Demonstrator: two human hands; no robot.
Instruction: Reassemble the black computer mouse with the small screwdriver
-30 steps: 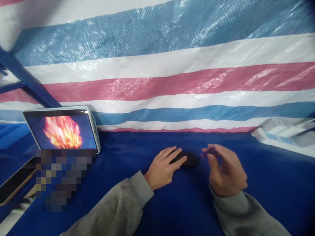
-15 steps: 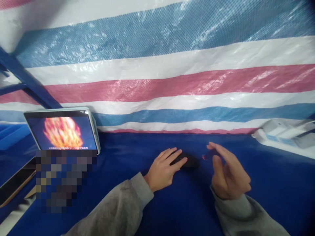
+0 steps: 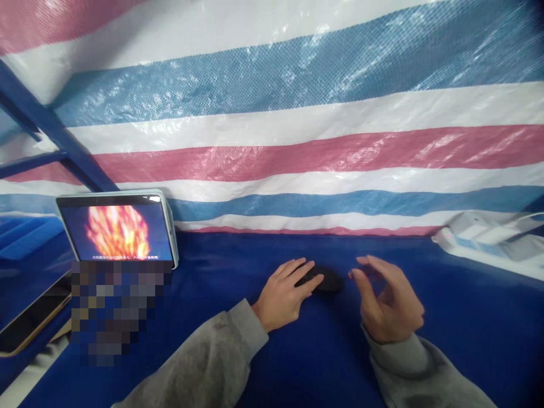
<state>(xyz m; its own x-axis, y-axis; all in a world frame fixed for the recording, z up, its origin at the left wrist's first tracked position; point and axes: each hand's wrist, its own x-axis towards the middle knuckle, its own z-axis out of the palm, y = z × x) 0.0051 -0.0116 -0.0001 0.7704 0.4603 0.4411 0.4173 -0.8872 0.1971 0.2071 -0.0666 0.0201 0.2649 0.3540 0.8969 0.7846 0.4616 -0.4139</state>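
A dark, rounded object (image 3: 329, 280) lies on the blue tabletop (image 3: 297, 368). My left hand (image 3: 287, 294) rests over its left end, palm down and fingers spread. To the right of it, my right hand (image 3: 391, 299) is turned on its side, with thumb and fingers curved and a gap between them. By the tip of my right thumb there is a tiny reddish spot (image 3: 351, 275), too small to make out; I see nothing clearly held in that hand.
A tablet (image 3: 119, 229) showing a fiery picture stands at the left, with a phone (image 3: 36, 311) in front of it. A white power strip (image 3: 488, 243) lies at the back right. A striped sheet (image 3: 297, 127) hangs behind.
My right thumb has moved left toward the reddish spot, and the fingers have come down slightly. My left hand has stayed on the dark object. The view has shifted a little.
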